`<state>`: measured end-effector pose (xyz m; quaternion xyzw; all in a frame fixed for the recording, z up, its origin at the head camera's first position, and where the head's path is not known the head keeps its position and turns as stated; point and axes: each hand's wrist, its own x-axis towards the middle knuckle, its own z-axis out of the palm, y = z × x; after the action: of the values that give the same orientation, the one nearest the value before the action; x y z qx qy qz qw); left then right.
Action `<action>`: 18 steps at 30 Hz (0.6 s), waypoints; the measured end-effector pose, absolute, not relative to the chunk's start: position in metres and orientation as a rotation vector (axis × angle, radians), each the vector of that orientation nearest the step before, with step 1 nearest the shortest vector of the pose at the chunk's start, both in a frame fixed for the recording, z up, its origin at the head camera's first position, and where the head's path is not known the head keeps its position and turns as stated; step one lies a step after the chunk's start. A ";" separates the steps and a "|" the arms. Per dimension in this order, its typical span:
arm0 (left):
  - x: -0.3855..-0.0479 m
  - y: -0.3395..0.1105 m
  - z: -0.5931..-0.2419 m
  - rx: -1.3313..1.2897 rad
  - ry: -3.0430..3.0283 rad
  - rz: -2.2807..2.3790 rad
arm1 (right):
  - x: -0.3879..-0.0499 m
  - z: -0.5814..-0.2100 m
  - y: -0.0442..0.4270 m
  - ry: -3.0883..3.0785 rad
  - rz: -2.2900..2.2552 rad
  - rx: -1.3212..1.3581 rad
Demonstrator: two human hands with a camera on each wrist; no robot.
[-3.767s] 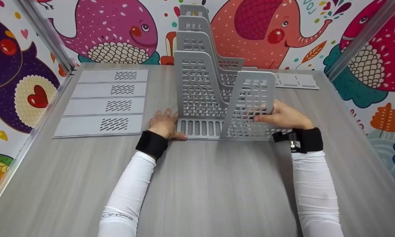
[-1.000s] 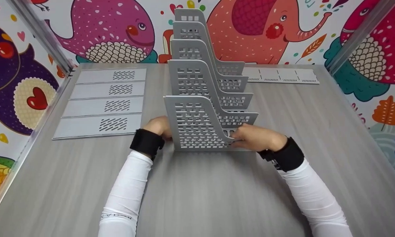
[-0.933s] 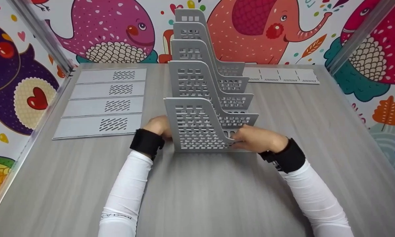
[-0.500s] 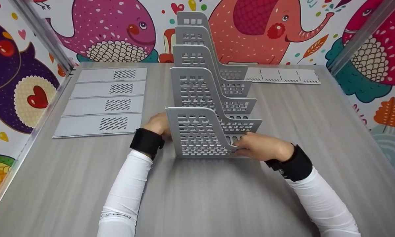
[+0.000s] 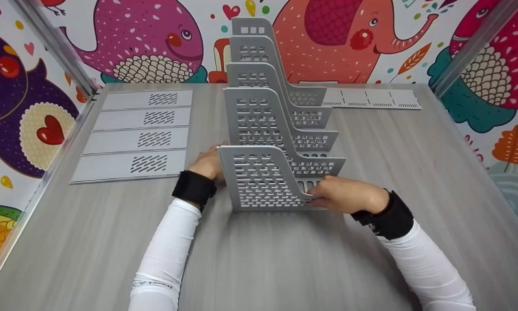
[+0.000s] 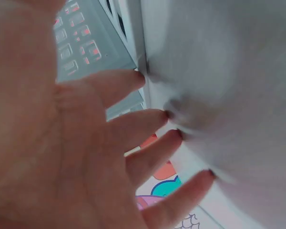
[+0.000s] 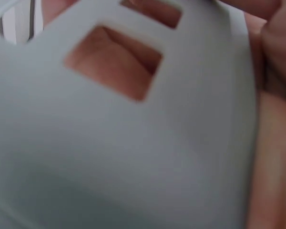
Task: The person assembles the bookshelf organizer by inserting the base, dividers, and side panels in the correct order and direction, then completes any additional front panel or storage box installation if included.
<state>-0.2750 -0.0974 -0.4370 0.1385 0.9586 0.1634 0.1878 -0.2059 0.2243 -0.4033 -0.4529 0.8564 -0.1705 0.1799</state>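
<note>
A grey rack of several perforated upright panels (image 5: 254,116) stands on the table, with tall sides at the left and low sides at the right. At its near end, the front panel (image 5: 259,181) looks lower than those behind it. My right hand (image 5: 349,194) pinches this panel's low right edge; the right wrist view shows the panel (image 7: 124,143) close up, with skin behind its holes. Beside the rack's left side is my left hand (image 5: 210,164), partly hidden by the front panel. In the left wrist view the left hand (image 6: 100,133) has its fingers spread, their tips touching the tabletop.
On the table's left lies a flat grey slotted sheet (image 5: 134,136) in four sections. A narrow light strip (image 5: 375,98) lies at the back right, partly behind the rack. Printed cartoon walls (image 5: 332,43) border the table at the back and sides.
Since the earliest frame, the front panel has moved from the right into line with the others, and my right hand has moved to its low edge. Lately rack and right hand have shifted slightly nearer.
</note>
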 end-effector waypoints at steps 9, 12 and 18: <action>-0.269 -0.094 -0.434 0.305 2.692 0.517 | -0.206 -0.394 0.231 2.377 -0.484 -1.282; -0.270 -0.094 -0.435 0.306 2.698 0.496 | -0.213 -0.383 0.245 2.393 -0.648 -1.309; -0.271 -0.094 -0.435 0.313 2.713 0.436 | -0.251 -0.377 0.301 2.587 -1.222 -1.026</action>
<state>-0.2707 -0.0939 -0.4351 0.1113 0.9637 0.1549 0.1867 -0.2511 0.3015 -0.3772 -0.3371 0.8499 -0.4017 0.0512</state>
